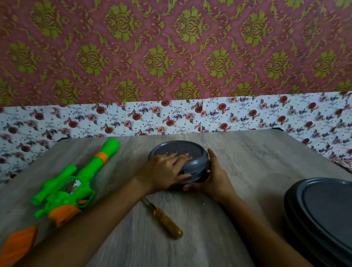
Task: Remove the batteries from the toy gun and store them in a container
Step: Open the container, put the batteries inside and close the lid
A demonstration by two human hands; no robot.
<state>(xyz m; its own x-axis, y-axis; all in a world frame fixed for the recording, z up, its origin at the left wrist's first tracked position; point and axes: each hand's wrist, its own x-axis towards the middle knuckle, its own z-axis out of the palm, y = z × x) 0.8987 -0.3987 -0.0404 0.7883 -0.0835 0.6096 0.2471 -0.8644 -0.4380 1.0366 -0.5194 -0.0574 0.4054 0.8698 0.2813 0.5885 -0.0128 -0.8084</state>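
Head view: left hand (166,171) grips the lid (177,150), right hand (216,178) clasps the container (196,177).

Toy gun (72,182) left of container (178,161), screwdriver (164,222) before it, stacked lids (340,220) far right.

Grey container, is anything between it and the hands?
Nothing visible. Both hands hold the grey container: the left hand grips its top, the right hand cups its side.
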